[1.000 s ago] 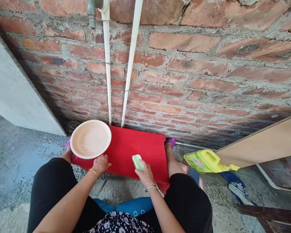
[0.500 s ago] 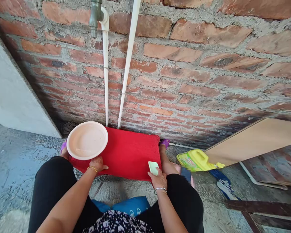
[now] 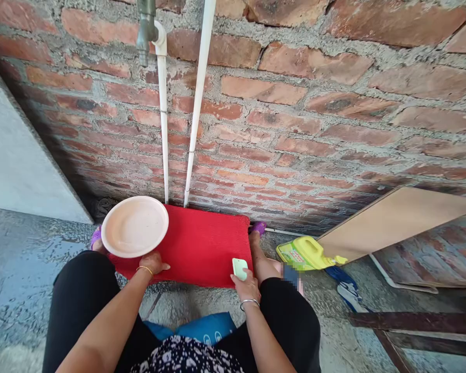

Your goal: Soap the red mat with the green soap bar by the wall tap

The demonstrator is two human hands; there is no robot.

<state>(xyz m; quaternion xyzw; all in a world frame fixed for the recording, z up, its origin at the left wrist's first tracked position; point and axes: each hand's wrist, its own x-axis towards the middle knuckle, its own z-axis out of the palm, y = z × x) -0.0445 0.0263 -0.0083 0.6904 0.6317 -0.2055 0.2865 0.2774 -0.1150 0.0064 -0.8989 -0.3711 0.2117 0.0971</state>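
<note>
A red mat [image 3: 205, 243] with a shaggy edge lies stretched out low between my knees, against the foot of the wall. On its left end rests a pale pink basin [image 3: 135, 226]. Just below the basin's rim, my left hand [image 3: 152, 262] lies on the mat, thumb stretched to the right; its fingers partly disappear by the rim. My right hand [image 3: 247, 286] grips a pale green scrub brush [image 3: 239, 267] over the mat's right end. Only the brush's smooth back shows; any bristles are hidden.
A tap [image 3: 143, 39] and two white pipes [image 3: 194, 124] run down the brick wall. Right of my leg lies a yellow-green jug [image 3: 308, 252], near a leaning tan board [image 3: 396, 223] and a dark wooden frame [image 3: 415, 322]. A blue bag [image 3: 205, 327] is below me.
The whole view has shifted slightly, so everything appears a little further left. Both hands, the brush and the basin keep nearly the same places on the mat.
</note>
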